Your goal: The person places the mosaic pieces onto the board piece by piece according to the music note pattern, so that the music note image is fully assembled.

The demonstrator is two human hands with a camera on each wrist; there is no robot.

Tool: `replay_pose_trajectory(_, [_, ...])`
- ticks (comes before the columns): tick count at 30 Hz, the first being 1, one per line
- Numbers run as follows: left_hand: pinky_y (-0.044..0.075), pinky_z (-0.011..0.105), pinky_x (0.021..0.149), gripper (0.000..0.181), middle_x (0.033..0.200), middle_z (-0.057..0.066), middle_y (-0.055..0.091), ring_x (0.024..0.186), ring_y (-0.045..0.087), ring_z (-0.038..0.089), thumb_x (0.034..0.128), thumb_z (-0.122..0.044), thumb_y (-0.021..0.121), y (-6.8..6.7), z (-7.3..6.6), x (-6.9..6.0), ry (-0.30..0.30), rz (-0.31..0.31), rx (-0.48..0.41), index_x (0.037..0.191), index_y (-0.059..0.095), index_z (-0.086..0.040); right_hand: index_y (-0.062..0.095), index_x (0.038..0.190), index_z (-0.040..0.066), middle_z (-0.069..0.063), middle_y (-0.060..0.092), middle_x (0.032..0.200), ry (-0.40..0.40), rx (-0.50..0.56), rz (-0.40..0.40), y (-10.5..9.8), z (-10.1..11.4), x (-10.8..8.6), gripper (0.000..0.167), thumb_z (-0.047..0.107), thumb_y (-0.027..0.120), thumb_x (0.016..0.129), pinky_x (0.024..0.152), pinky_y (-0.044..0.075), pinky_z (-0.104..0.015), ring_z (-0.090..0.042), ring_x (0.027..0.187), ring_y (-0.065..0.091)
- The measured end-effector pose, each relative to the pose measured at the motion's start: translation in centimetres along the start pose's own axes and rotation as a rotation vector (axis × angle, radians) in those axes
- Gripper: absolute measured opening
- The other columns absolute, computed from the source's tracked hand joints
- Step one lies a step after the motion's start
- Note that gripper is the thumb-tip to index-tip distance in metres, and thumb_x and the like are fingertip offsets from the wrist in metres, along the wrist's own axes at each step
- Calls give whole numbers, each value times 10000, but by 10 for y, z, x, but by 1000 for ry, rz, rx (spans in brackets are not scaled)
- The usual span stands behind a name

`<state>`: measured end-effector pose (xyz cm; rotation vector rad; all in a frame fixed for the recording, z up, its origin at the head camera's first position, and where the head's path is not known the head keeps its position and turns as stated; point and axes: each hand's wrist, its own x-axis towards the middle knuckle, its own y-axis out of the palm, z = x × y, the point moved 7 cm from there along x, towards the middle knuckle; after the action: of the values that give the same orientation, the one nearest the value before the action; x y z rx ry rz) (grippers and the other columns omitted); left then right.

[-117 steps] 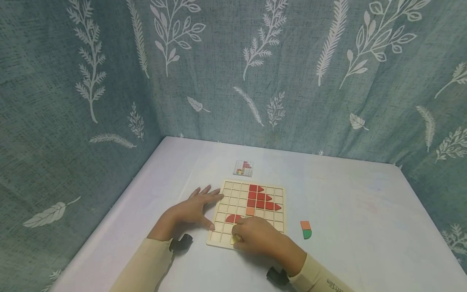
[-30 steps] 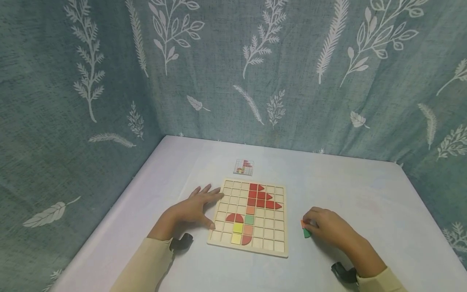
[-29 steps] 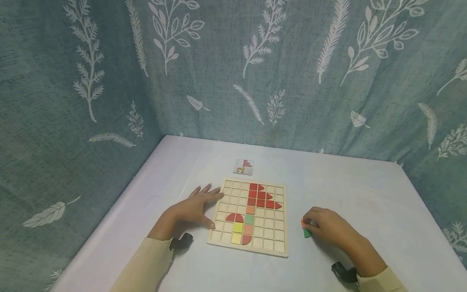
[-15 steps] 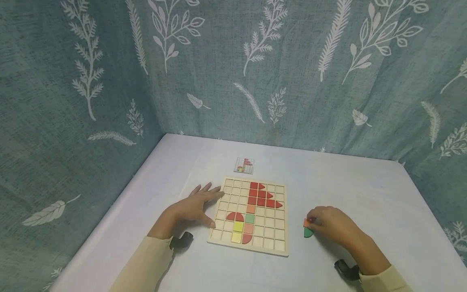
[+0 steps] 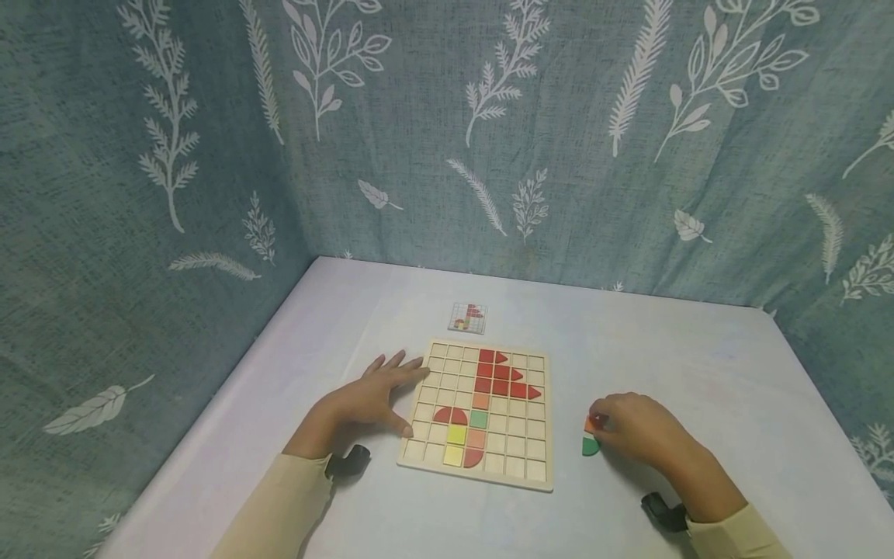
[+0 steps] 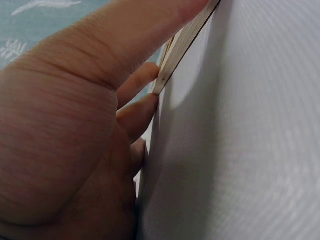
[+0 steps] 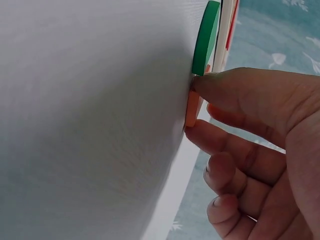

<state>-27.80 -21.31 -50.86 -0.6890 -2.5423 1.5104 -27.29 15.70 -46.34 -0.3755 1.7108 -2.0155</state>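
Note:
A wooden grid board (image 5: 513,479) lies on the table with red, orange, green and yellow tiles in its cells. My left hand (image 5: 373,396) rests at the board's left side, fingers spread, with thumb and index finger touching its edge; in the left wrist view the fingertips meet the wooden edge (image 6: 167,75). Right of the board, my right hand (image 5: 639,427) pinches an orange square tile (image 7: 192,107) between thumb and fingertip, at table level. A green quarter-round tile (image 5: 590,446) lies against the orange one, standing out beside the thumb in the right wrist view.
Behind the board lies a small pattern card (image 5: 467,318) printed with a coloured grid figure. The white-covered table (image 5: 670,341) runs back to a teal leaf-print curtain (image 5: 419,155), which also closes off the left side.
My right hand has gone from the board's lower cells to the loose tiles on the right. Lately it and those tiles shift slightly right. My left hand stays at the board's edge.

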Motion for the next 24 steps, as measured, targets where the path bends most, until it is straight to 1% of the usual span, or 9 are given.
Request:
replay_pose_trajectory(7, [-67, 450, 1170, 1168, 1593, -41, 229, 1481, -26, 208, 499, -666, 836, -1, -1, 0, 0, 3, 5, 1506, 387, -281, 720, 900, 147, 90, 647, 790, 42, 0, 5, -1, -6, 0, 153, 216, 799, 789, 749, 544, -415, -134, 754, 586])
replay_pose_trajectory(11, [-70, 456, 1168, 1169, 1594, -38, 226, 1481, -26, 214, 503, -668, 834, -1, -2, -1, 4, 5, 7, 1508, 383, -279, 722, 920, 159, 93, 652, 804, 59, 54, -2, -3, -10, 0, 162, 263, 784, 812, 744, 540, -421, -140, 771, 588])
replay_pose_trajectory(16, [-71, 452, 1168, 1172, 1593, -39, 230, 1482, -22, 218, 499, -668, 835, -1, -1, -1, 4, 1, 6, 1509, 383, -279, 721, 947, 176, 120, 650, 820, 17, 145, -44, -8, -10, 2, 163, 299, 754, 844, 652, 510, -352, -102, 740, 568])
replay_pose_trajectory(18, [-72, 448, 1169, 1173, 1592, -41, 233, 1482, -20, 215, 497, -667, 835, -1, -1, -1, 2, 0, 5, 1507, 386, -277, 721, 950, 181, 128, 652, 826, 0, 163, -58, -11, -8, 2, 159, 303, 745, 851, 622, 494, -328, -100, 734, 565])
replay_pose_trajectory(22, [-75, 441, 1170, 1171, 1592, -46, 233, 1481, -21, 206, 494, -662, 837, -1, -1, -1, -6, 1, 4, 1506, 388, -279, 724, 976, 188, 139, 658, 847, -5, 212, -52, -13, -3, 4, 177, 318, 736, 857, 593, 477, -308, -110, 742, 556])
replay_pose_trajectory(24, [-74, 441, 1170, 1171, 1592, -44, 233, 1481, -22, 202, 496, -655, 840, -1, -1, -1, -8, 3, 3, 1507, 387, -276, 724, 990, 191, 148, 658, 853, -14, 254, -50, -13, -1, 5, 183, 314, 740, 855, 583, 471, -296, -105, 736, 546])
